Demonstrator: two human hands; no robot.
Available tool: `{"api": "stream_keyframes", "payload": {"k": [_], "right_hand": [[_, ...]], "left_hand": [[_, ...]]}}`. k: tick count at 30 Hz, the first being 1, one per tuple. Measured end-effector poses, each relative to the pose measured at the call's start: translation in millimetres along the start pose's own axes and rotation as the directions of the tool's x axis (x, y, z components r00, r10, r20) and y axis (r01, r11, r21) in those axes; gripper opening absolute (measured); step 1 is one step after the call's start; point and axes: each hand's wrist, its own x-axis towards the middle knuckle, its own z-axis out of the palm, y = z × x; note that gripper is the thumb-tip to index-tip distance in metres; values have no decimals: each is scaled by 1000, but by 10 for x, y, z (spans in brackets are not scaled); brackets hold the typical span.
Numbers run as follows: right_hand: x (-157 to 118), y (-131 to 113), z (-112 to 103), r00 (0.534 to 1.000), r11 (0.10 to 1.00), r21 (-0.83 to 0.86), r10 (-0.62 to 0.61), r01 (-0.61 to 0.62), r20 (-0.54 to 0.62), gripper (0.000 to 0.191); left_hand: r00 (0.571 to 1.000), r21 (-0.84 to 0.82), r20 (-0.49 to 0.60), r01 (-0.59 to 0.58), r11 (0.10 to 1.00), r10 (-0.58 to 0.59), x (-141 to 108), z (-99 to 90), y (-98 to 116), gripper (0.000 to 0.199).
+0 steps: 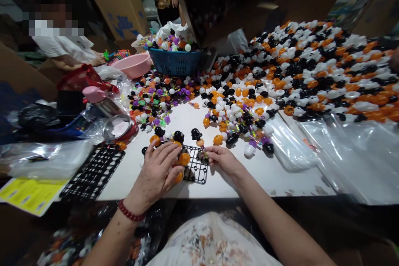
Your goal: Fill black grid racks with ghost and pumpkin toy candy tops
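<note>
A small black plastic grid (197, 167) lies on the white table in front of me, its left side under several orange and black figures. My left hand (160, 168) rests over those figures, fingers spread, near an orange ball-shaped piece (184, 158). My right hand (222, 158) pinches the thin stick of a toy topped with a black figure (196, 134) and an orange part below it. That toy stands over the grid's upper right corner. More black, white and orange figures lie just beyond my left hand, partly hidden by it.
Loose small figures (237, 108) cover the table's middle, with a large heap (314, 70) at right. Clear plastic bags (293, 145) lie right. Stacked black grids (93, 170), a pink-lidded bottle (101, 99) and a round tin (118, 128) are left. Behind stand a blue basket (174, 62) and two people.
</note>
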Motion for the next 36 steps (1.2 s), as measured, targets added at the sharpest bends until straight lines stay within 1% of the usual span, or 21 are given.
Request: {"api": "stream_keyframes", "payload": {"k": [3, 6, 9, 12, 15, 17, 19, 21, 23, 24, 25, 27, 30, 33, 36], "right_hand": [[8, -3, 56, 999, 999, 37, 32, -33, 32, 37], [48, -3, 131, 1000, 1000, -2, 15, -15, 26, 41], [136, -1, 204, 999, 989, -146, -11, 16, 36, 38], [241, 6, 266, 996, 947, -313, -55, 74, 69, 32], [287, -5, 306, 996, 894, -438, -84, 94, 41, 23], [251, -39, 302, 990, 825, -548, -139, 138, 40, 17], [161, -99, 264, 966, 712, -664, -248, 229, 67, 16], [33, -185, 196, 924, 574, -759, -370, 308, 94, 21], [-105, -292, 119, 874, 449, -821, -471, 352, 117, 25], [-166, -349, 88, 856, 403, -840, -501, 362, 128, 25], [-219, -407, 68, 847, 375, -853, -515, 363, 134, 23], [-282, -511, 71, 849, 366, -859, -511, 357, 135, 19], [-254, -598, 185, 870, 368, -865, -473, 340, 141, 13], [-120, -601, 360, 875, 312, -876, -435, 369, 213, 12], [13, -589, 521, 885, 245, -888, -367, 389, 287, 14]], "left_hand": [[1000, -7, 19, -1, 1000, 1, -7, 13, -6, 41], [1000, -16, 30, 3, 1000, -2, 4, 30, -3, 43], [999, -22, 37, 19, 1000, -18, 26, 46, -7, 43], [998, -28, 57, 29, 999, -28, 42, 59, -21, 42], [998, -54, 60, 17, 998, -14, 45, 62, -39, 43], [999, -88, 53, 11, 996, -7, 43, 50, -55, 43], [999, -126, 35, 33, 991, -29, 41, 24, -78, 43], [997, -171, 7, 77, 982, -77, 43, -14, -108, 42], [993, -218, -5, 116, 969, -120, 50, -53, -139, 41], [991, -237, -5, 128, 963, -133, 56, -68, -153, 41], [990, -250, 0, 135, 959, -140, 63, -80, -164, 41], [991, -268, 13, 133, 954, -135, 81, -86, -174, 41], [995, -284, 30, 98, 954, -93, 109, -65, -158, 40], [997, -267, 53, 65, 962, -52, 122, -26, -127, 42], [996, -250, 81, 44, 967, -24, 108, 20, -118, 44]]}}
